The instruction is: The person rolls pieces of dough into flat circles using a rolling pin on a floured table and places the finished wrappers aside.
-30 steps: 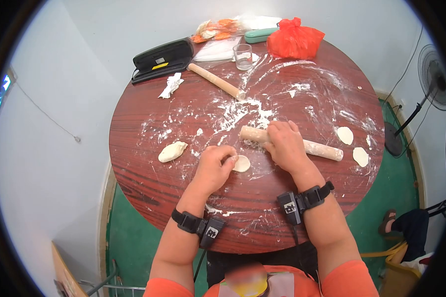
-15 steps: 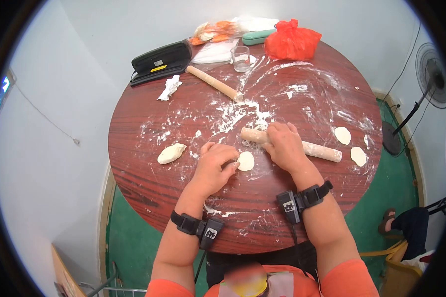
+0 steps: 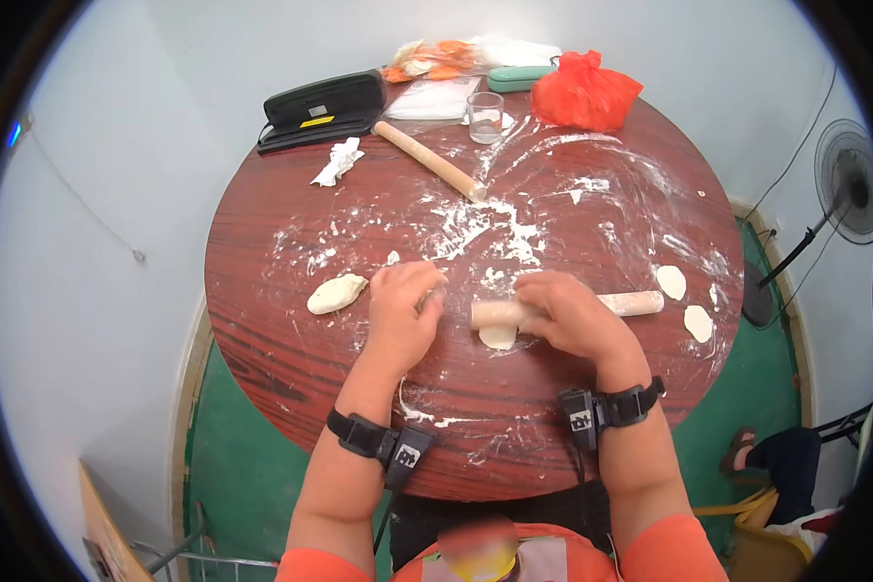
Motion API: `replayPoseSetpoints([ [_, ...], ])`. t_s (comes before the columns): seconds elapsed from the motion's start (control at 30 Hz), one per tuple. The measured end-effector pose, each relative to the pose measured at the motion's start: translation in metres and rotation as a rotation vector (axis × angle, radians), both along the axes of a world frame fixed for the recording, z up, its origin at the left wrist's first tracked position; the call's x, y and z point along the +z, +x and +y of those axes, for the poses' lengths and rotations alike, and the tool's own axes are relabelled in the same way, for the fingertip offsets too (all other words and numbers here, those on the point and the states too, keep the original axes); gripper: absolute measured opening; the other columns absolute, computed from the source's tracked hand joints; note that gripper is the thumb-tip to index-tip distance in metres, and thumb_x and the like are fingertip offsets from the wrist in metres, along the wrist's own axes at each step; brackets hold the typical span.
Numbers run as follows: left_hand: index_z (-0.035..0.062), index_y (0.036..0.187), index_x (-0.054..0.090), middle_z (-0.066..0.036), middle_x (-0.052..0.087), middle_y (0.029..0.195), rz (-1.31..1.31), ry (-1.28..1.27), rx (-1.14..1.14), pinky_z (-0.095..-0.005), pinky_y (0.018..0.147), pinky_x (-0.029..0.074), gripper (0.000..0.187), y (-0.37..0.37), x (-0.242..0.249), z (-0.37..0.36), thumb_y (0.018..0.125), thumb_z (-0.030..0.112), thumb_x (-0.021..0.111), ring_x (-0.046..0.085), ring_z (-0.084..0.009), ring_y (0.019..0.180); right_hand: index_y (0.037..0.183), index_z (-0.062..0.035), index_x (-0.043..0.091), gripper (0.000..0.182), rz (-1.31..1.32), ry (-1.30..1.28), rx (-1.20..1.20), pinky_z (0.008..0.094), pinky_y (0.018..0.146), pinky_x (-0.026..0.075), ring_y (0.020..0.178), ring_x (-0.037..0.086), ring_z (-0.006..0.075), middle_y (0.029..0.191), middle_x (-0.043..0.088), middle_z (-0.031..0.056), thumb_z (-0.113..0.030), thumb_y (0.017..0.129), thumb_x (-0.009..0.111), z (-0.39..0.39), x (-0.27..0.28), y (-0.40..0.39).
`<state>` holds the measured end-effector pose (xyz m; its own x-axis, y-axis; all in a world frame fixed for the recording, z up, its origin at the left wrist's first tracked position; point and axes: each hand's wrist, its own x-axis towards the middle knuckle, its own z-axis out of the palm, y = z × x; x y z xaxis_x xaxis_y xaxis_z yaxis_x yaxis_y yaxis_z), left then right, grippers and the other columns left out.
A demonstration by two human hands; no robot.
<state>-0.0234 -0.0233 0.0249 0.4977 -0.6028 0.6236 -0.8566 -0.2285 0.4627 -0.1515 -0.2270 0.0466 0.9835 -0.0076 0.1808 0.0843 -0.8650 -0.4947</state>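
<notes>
My right hand (image 3: 567, 312) is closed around a floury rolling pin (image 3: 633, 304), whose left end lies over the upper part of a small dough round (image 3: 498, 338). Left of the pin, my left hand (image 3: 406, 296) hovers over or rests on the table with curled fingers; what they hold, if anything, cannot be made out. Beside it on the left lies a larger lump of dough (image 3: 337, 294). Two flat dough rounds, an upper one (image 3: 670, 282) and a lower one (image 3: 697, 323), lie near the table's right side.
Farther back are a second rolling pin (image 3: 429, 160), crumpled tissue (image 3: 338, 162), an open black case (image 3: 322, 113), a glass (image 3: 485, 118), a green case (image 3: 520, 79) and a red bag (image 3: 586, 93). Flour covers parts of the table (image 3: 291, 378). A fan (image 3: 849, 182) stands at right.
My left hand has moved off the small dough round. My right hand has brought the rolling pin toward me, onto that round. The camera view has shifted slightly.
</notes>
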Motion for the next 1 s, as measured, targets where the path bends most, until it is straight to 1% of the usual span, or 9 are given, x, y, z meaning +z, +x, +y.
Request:
replayPoseSetpoints([
  [0.07, 0.0036, 0.092, 0.065, -0.012, 0.065, 0.103, 0.016, -0.077, 0.069, -0.0407, 0.089, 0.042, 0.019, 0.006, -0.001, 0.003, 0.073, 0.002, 0.064, 0.058, -0.0309, 0.097, 0.121, -0.0062, 0.055, 0.045, -0.042, 0.008, 0.134, 0.0454, 0.103, 0.033, 0.122, 0.044, 0.0325, 0.129, 0.05, 0.0154, -0.022, 0.08, 0.066, 0.005, -0.007, -0.002],
  [0.1, 0.0036, 0.092, 0.065, -0.012, 0.065, 0.103, 0.023, -0.075, 0.072, -0.0407, 0.089, 0.042, 0.019, 0.006, -0.003, 0.004, 0.073, 0.002, 0.064, 0.058, -0.0309, 0.097, 0.121, -0.0062, 0.055, 0.045, -0.036, 0.01, 0.136, 0.0454, 0.103, 0.033, 0.122, 0.044, 0.0325, 0.129, 0.05, 0.0154, -0.022, 0.08, 0.066, 0.01, -0.013, 0.0],
  [0.17, 0.0028, 0.093, 0.065, -0.012, 0.065, 0.105, 0.051, -0.096, 0.071, -0.0406, 0.09, 0.041, 0.021, 0.003, -0.004, 0.001, 0.072, 0.003, 0.065, 0.058, -0.0308, 0.098, 0.136, -0.0095, 0.04, 0.057, -0.053, -0.249, -0.125, 0.0486, 0.108, 0.026, 0.134, 0.031, 0.0333, 0.144, 0.035, 0.0156, -0.035, 0.087, 0.055, 0.022, -0.019, 0.01],
  [0.27, 0.0023, 0.094, 0.066, -0.012, 0.065, 0.105, 0.027, -0.093, 0.055, -0.0404, 0.091, 0.042, 0.022, -0.001, -0.001, -0.001, 0.072, 0.004, 0.065, 0.058, -0.0305, 0.099, 0.143, -0.0116, 0.027, 0.062, 0.14, -0.368, -0.219, 0.0516, 0.11, 0.021, 0.137, 0.025, 0.0328, 0.148, 0.028, 0.0152, -0.042, 0.092, 0.044, 0.024, -0.015, 0.033],
  [0.37, 0.0037, 0.095, 0.065, -0.01, 0.064, 0.102, 0.049, -0.115, 0.056, -0.0384, 0.092, 0.036, 0.019, 0.0, -0.004, -0.001, 0.077, 0.009, 0.064, 0.058, -0.0253, 0.098, 0.143, -0.0117, 0.027, 0.062, 0.151, -0.329, -0.254, 0.0521, 0.11, 0.021, 0.137, 0.025, 0.0338, 0.147, 0.029, 0.0153, -0.042, 0.092, 0.043, 0.017, -0.019, 0.051],
  [0.6, 0.001, 0.091, 0.065, -0.013, 0.065, 0.1, 0.088, -0.174, 0.067, -0.0403, 0.09, 0.042, 0.02, -0.001, 0.004, 0.0, 0.072, 0.005, 0.064, 0.06, -0.0304, 0.095, 0.145, -0.0115, 0.024, 0.067, 0.087, -0.502, -0.143, 0.0553, 0.108, 0.022, 0.135, 0.028, 0.034, 0.145, 0.031, 0.0178, -0.044, 0.091, 0.045, 0.049, -0.015, -0.016],
  [0.8, 0.0031, 0.094, 0.064, -0.01, 0.064, 0.102, 0.05, -0.144, 0.022, -0.0371, 0.09, 0.036, 0.019, 0.002, -0.006, -0.002, 0.077, 0.011, 0.064, 0.059, -0.0248, 0.096, 0.146, -0.0108, 0.023, 0.068, 0.111, -0.366, -0.26, 0.0538, 0.109, 0.022, 0.135, 0.028, 0.0348, 0.146, 0.029, 0.0177, -0.045, 0.091, 0.045, 0.02, -0.021, 0.058],
  [0.9, -0.002, 0.089, 0.063, -0.015, 0.066, 0.095, 0.099, -0.198, 0.047, -0.0395, 0.083, 0.045, 0.019, 0.006, -0.002, 0.001, 0.071, 0.004, 0.064, 0.061, -0.0323, 0.087, 0.145, -0.0107, 0.024, 0.067, 0.134, -0.324, -0.28, 0.0546, 0.108, 0.023, 0.134, 0.029, 0.0353, 0.147, 0.029, 0.0166, -0.045, 0.091, 0.044, 0.025, -0.024, 0.051],
  [1.0, 0.0029, 0.095, 0.064, -0.01, 0.065, 0.101, 0.16, -0.172, 0.056, -0.0375, 0.089, 0.037, 0.02, 0.008, -0.007, 0.003, 0.076, 0.011, 0.063, 0.059, -0.0248, 0.096, 0.145, -0.0112, 0.023, 0.071, 0.032, -0.405, -0.192, 0.0554, 0.108, 0.023, 0.133, 0.03, 0.0351, 0.146, 0.03, 0.0164, -0.045, 0.089, 0.05, 0.044, -0.019, 0.005],
])
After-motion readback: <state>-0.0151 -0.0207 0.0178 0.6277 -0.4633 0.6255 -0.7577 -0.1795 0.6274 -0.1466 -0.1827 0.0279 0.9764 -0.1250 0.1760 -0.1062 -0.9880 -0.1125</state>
